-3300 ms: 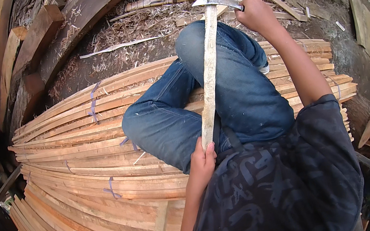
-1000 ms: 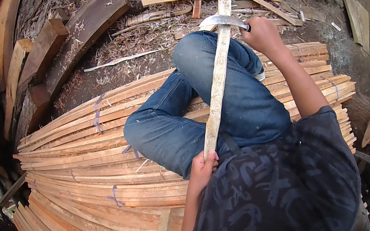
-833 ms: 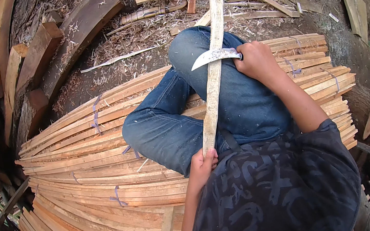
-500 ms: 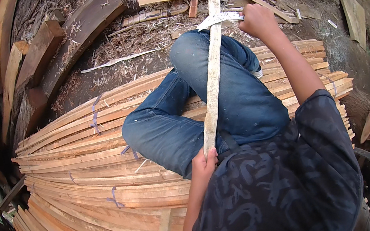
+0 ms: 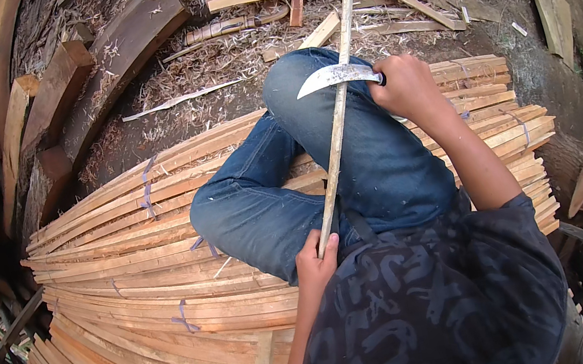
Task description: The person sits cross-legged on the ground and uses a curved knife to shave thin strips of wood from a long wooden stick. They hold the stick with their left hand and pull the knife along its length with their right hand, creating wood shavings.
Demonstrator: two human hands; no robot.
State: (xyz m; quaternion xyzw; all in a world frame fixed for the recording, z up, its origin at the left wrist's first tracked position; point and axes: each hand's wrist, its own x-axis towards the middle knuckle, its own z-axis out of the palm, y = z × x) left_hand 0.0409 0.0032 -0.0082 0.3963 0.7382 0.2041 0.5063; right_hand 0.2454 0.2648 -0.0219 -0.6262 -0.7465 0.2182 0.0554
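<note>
The left hand point(image 5: 315, 262) is closed around the near end of a long thin wooden strip point(image 5: 335, 139), its grip clamped on the wood just in front of the person's dark patterned shirt. The right hand point(image 5: 404, 88) is wrapped tight around the handle of a curved blade point(image 5: 332, 78), whose pale steel lies crosswise on the strip above the raised knee. The strip runs from the left hand up and away over the blue jeans point(image 5: 322, 176), then on past the knee toward the far edge of the view.

Judged from this pose, the step in hand is shaving the strip: the blade bears on the wood while the left hand steadies the near end. The next stroke calls for a firm hold below and an even blade angle, kept clear of the knee.

The person sits on a broad stack of finished slats point(image 5: 131, 288), tied in bundles with bluish bands, spreading to the left and near. Far off, wood shavings point(image 5: 208, 64) cover the ground among rough planks and offcuts. No container shows anywhere.
</note>
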